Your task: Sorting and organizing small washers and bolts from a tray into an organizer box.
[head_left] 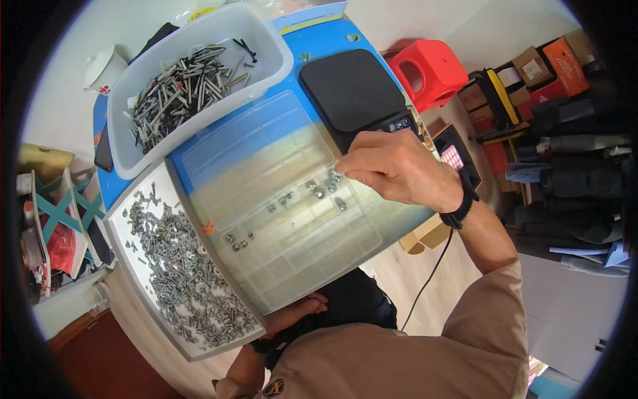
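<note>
My right hand [399,166] is over the right part of a clear plastic compartment box [286,253], its thumb and fingertips pressed together. Whatever the pinch holds, if anything, is hidden. Just below the fingertips, several shiny metal nuts [319,193] sit in the box's compartments. Smaller fasteners [236,247] lie in compartments further left. My left hand [307,309] rests low by my lap at the table's near edge, partly hidden, fingers loosely extended with nothing seen in them. A white tray [119,229] of mixed small screws and nuts [179,266] stands left of the box.
A white plastic tub [269,73] of long screws and bolts [193,86] stands at the far left on the blue table [325,40]. Behind my right hand is a black digital scale [349,90]. A red stool [432,73] and cardboard boxes [531,66] stand beyond.
</note>
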Demonstrator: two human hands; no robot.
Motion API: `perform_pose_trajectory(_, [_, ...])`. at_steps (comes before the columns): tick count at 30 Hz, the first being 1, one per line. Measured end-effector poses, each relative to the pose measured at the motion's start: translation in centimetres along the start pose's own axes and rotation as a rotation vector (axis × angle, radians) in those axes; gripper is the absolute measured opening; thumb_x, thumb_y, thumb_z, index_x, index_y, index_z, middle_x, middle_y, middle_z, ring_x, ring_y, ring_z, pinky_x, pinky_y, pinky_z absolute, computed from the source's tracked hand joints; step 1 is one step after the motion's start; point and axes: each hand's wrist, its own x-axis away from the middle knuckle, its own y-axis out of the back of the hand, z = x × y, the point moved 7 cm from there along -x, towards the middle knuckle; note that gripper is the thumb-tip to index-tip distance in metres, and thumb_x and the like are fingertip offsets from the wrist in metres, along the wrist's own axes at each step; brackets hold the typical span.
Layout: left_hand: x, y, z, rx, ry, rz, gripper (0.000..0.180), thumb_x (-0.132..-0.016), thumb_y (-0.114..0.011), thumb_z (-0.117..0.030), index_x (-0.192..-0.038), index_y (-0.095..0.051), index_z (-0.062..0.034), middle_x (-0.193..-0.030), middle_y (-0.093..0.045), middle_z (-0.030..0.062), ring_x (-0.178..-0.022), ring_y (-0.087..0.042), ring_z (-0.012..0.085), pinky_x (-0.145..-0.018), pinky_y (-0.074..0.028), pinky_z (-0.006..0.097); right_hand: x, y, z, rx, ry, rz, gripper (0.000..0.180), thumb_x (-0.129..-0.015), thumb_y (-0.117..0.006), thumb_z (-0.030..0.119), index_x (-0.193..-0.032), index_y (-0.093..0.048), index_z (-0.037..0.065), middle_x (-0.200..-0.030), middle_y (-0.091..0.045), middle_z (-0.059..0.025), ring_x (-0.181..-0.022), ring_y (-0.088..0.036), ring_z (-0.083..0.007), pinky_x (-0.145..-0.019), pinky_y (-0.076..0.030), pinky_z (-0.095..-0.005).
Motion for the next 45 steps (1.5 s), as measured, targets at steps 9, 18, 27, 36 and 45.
perform_pose_trajectory(9, [-0.1, 0.3, -0.4, -0.116, 0.046, 0.035, 0.022, -0.1, -0.06, -0.012, -0.114, -0.066, 0.0039, -0.105, -0.072, 0.0161, -0.1, -0.07, 0.0226, -0.092, -0.057, 0.035, -0.3, -2.4, 1.7, 0.152, 0.123, 0.328, 0.01, -0.082, -0.073, 0.011, -0.083, -0.065, 0.005, -0.073, -0.058, -0.0078, -0.064, -0.063, -0.0286, -0.054, -0.047, -0.0387])
perform_pose_trajectory(18, [-0.2, 0.7, -0.1, -0.053, 0.013, 0.03, 0.024, -0.1, -0.062, -0.015, -0.113, -0.066, 0.0044, -0.104, -0.072, 0.0168, -0.101, -0.07, 0.0231, -0.092, -0.056, 0.035, -0.4, -3.4, 1.6, 0.21, 0.171, 0.377, 0.014, -0.077, -0.073, 0.008, -0.075, -0.059, 0.004, -0.068, -0.055, -0.0076, -0.06, -0.061, -0.0274, -0.051, -0.046, -0.0378])
perform_pose_trajectory(27, [0.1, 0.6, -1.1, -0.066, -0.049, 0.032, 0.024, -0.1, -0.062, -0.015, -0.112, -0.067, 0.0048, -0.102, -0.072, 0.016, -0.096, -0.069, 0.0221, -0.087, -0.056, 0.034, -0.3, -1.8, 1.8, 0.087, 0.161, 0.325, 0.01, -0.079, -0.072, 0.008, -0.083, -0.063, 0.004, -0.067, -0.053, -0.0092, -0.058, -0.06, -0.0287, -0.05, -0.045, -0.0383])
perform_pose_trajectory(36, [0.1, 0.5, -1.9, -0.067, -0.039, 0.028, 0.023, -0.098, -0.064, -0.015, -0.11, -0.068, 0.0046, -0.101, -0.072, 0.0159, -0.097, -0.069, 0.0224, -0.087, -0.056, 0.034, -0.3, -3.3, 2.3, 0.233, 0.203, 0.48, 0.016, -0.071, -0.071, 0.008, -0.078, -0.057, 0.005, -0.067, -0.054, -0.0082, -0.061, -0.062, -0.0287, -0.052, -0.047, -0.0384])
perform_pose_trajectory(45, [0.3, 0.6, -2.4, 0.004, -0.042, -0.004, 0.022, -0.097, -0.065, -0.014, -0.109, -0.068, 0.0038, -0.101, -0.072, 0.0161, -0.095, -0.071, 0.0227, -0.085, -0.058, 0.034, -0.5, -3.3, 1.4, 0.182, 0.17, 0.492, 0.013, -0.073, -0.068, 0.005, -0.072, -0.055, 0.005, -0.064, -0.054, -0.0078, -0.059, -0.06, -0.0273, -0.05, -0.044, -0.0359])
